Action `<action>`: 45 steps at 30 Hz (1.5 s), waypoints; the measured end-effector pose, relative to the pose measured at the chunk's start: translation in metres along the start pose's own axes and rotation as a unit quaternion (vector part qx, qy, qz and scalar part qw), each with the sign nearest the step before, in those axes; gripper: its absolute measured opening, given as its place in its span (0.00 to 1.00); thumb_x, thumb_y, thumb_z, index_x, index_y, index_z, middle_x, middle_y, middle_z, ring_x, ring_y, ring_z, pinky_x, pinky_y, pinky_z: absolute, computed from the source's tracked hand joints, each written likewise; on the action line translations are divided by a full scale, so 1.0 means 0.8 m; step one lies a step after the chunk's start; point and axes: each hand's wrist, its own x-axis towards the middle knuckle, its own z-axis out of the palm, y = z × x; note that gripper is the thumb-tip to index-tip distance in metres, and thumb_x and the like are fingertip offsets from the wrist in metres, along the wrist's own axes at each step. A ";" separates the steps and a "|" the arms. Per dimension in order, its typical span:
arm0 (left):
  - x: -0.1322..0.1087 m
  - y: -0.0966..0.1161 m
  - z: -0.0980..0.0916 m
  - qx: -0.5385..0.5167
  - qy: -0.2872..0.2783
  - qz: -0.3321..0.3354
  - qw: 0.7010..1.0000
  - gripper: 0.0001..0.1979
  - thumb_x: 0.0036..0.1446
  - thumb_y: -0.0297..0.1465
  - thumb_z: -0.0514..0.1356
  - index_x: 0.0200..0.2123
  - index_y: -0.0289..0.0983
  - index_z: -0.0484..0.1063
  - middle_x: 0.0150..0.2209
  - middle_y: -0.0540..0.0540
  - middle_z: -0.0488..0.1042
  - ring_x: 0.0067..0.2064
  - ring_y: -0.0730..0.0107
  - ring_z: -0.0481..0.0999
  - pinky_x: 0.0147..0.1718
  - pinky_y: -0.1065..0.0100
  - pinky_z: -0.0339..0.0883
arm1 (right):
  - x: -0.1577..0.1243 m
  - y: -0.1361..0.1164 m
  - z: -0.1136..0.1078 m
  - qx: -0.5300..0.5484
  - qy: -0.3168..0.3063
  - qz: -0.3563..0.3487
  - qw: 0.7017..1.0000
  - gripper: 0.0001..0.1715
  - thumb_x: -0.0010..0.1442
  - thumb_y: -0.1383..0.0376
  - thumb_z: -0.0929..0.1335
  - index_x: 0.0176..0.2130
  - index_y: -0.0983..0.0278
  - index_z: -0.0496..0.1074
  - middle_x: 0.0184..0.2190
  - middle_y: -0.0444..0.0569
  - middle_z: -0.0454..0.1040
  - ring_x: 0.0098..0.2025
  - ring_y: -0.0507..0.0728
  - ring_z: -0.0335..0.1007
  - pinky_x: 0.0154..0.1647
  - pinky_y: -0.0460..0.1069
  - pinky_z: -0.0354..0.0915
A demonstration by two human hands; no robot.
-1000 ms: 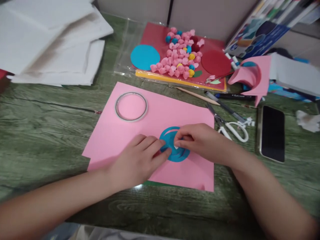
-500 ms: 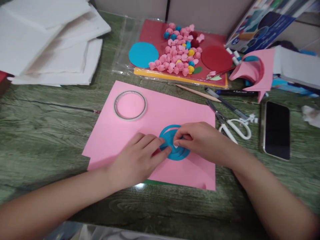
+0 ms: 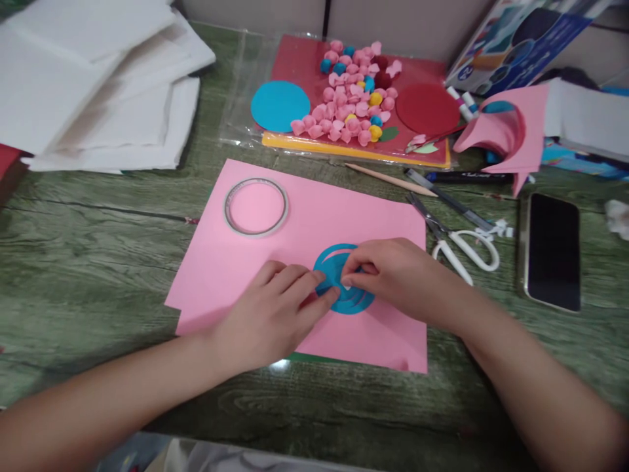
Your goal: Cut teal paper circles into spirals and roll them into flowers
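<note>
Head view: blue paper spiral [image 3: 350, 300] on pink sheet [image 3: 304, 216], cut into curling bands (lying flat)
Left hand [image 3: 275, 318]: spread flat, fingertips pressing the rim
Right hand [image 3: 393, 275]: pinching the spiral's centre

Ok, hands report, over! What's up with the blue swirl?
Left hand pressing blue spiral at its edge. Right hand pinching its middle. Tape ring, scissors lie apart, nothing blocking.

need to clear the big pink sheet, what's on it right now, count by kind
tape ring: 1
blue spiral-cut paper circle: 1
hands, left hand and right hand, both touching the circle: 2
total: 4
</note>
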 end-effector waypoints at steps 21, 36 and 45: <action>0.005 0.016 -0.005 -0.013 -0.047 -0.046 0.998 0.22 0.55 0.33 0.52 0.54 0.43 0.59 0.50 0.40 0.63 0.46 0.55 0.60 0.39 0.55 0.53 | -0.003 -0.001 0.001 -0.024 0.005 -0.013 1.000 0.08 0.53 0.67 0.65 0.26 0.62 0.73 0.22 0.41 0.71 0.25 0.49 0.62 0.26 0.44 0.51; 0.009 0.024 -0.011 0.005 -0.078 -0.062 0.995 0.21 0.55 0.33 0.50 0.53 0.42 0.59 0.50 0.40 0.62 0.47 0.55 0.59 0.39 0.56 0.53 | -0.034 -0.010 -0.009 -0.144 -0.017 -0.121 0.982 0.13 0.62 0.65 0.58 0.34 0.62 0.70 0.29 0.46 0.72 0.33 0.54 0.67 0.34 0.48 0.56; 0.008 0.025 -0.011 -0.014 -0.081 -0.077 0.994 0.22 0.56 0.33 0.50 0.55 0.43 0.57 0.51 0.40 0.62 0.49 0.54 0.58 0.41 0.54 0.52 | -0.025 0.002 -0.016 -0.151 0.046 -0.053 0.986 0.14 0.58 0.60 0.63 0.44 0.62 0.64 0.30 0.46 0.72 0.32 0.54 0.67 0.28 0.46 0.55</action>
